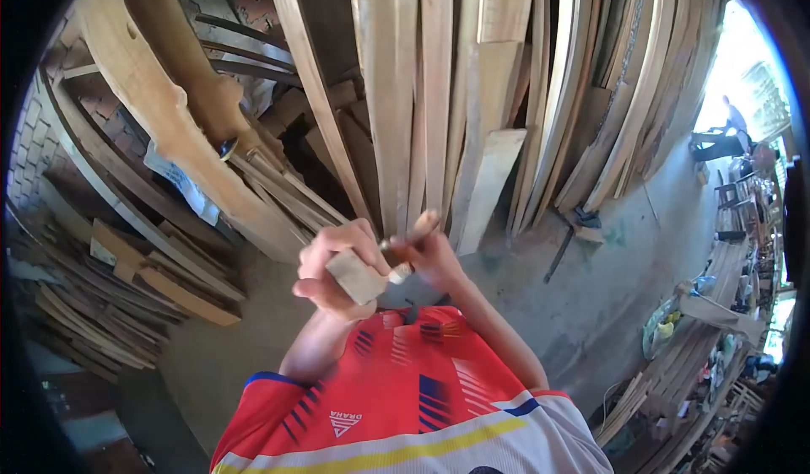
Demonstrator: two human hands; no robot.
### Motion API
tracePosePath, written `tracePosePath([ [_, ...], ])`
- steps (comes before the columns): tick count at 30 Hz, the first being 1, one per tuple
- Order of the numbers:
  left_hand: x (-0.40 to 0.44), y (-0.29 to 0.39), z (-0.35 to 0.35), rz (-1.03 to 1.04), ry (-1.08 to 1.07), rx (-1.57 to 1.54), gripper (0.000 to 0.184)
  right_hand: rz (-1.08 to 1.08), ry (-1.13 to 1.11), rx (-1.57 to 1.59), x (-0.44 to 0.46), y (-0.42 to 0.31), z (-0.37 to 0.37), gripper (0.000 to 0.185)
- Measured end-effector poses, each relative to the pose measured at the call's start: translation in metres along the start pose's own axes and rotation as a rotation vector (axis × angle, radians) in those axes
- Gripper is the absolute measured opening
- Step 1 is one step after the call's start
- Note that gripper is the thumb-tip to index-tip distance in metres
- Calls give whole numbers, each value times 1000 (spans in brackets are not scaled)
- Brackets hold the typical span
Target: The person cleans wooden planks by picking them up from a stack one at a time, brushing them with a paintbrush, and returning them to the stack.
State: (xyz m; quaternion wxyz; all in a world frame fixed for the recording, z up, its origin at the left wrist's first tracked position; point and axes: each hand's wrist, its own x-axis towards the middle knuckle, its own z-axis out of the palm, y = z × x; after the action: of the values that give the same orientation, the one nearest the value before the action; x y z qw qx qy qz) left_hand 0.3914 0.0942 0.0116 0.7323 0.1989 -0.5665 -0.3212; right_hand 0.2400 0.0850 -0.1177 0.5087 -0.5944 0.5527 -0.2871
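While gripping a block, working with both hands close together

While clasping the block (356, 277) in the left hand (333, 242), holding it out in front of the shirt (380, 415), well above the floor (540, 263). Curling the left fingers tightly round its sides, with one flat face turned up. Bringing the right hand (430, 255) in just beside, bent inward, apparently round something small; too blurred to identify, so cannot tell whether pinching or merely curled. Between the two hands, showing a pale stub (399, 273) near the block's edge; cannot tell in which hand, nor whether touching the block.

As for progress, judged to be partway: already picked up, not yet put down. Can make out no cut or joint on the upturned face, so cannot say how much is done on the hidden sides. Probably not finished, given both hands so close about the block; cannot tell from this view exactly what is left. Facing a row of upright boards (395, 94), with a slab (164, 107) leaning to the left.
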Motion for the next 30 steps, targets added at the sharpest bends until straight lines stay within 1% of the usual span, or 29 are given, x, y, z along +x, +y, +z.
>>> tracePosePath([
  [1,-1,-1,20,-14,40,-83,80,-104,-31,327,-9,-10,-25,29],
  [2,-4,-5,30,-58,50,-145,80,-134,8,498,-23,-19,-50,28],
  [4,-1,-7,59,-82,140,-254,79,-184,70,865,-42,-27,-87,27],
  [6,10,0,73,-75,32,-301,78,-82,115,817,-25,19,-87,29],
  [8,27,5,77,3,11,-394,74,135,166,661,-4,75,-92,34],
  [10,38,9,81,0,72,-426,71,103,209,155,21,163,-111,40],
  [11,46,10,86,1,91,-427,70,93,233,-99,26,186,-120,42],
  [12,54,10,91,-6,107,-435,69,84,181,-171,21,177,-133,47],
  [13,62,10,98,-15,121,-450,68,78,134,-243,14,148,-150,52],
  [14,69,10,107,-5,82,-443,68,68,97,-317,12,124,-161,57],
  [15,76,11,116,9,43,-442,67,-50,164,-373,14,112,-162,57],
  [16,83,10,122,28,10,-443,66,2,118,-342,13,83,-168,56],
  [17,90,6,123,59,-29,-448,67,-133,225,-383,5,45,-177,48],
  [18,93,4,118,89,-38,-459,67,-259,251,-145,-8,14,-181,35],
  [20,102,-9,116,139,-40,-468,67,-593,348,210,-22,-12,-184,24],
  [22,113,-25,117,194,-54,-495,67,-614,269,320,-41,-48,-208,19],
  [23,120,-32,118,232,-65,-508,67,-578,189,233,-40,-44,-221,20],
  [26,144,-44,119,338,-89,-520,66,-382,314,155,-11,19,-233,21],
  [29,170,-52,119,432,-114,-482,65,-136,518,348,-6,61,-253,25],
  [30,180,-54,116,442,-147,-496,66,-104,569,375,-3,62,-262,26],
])
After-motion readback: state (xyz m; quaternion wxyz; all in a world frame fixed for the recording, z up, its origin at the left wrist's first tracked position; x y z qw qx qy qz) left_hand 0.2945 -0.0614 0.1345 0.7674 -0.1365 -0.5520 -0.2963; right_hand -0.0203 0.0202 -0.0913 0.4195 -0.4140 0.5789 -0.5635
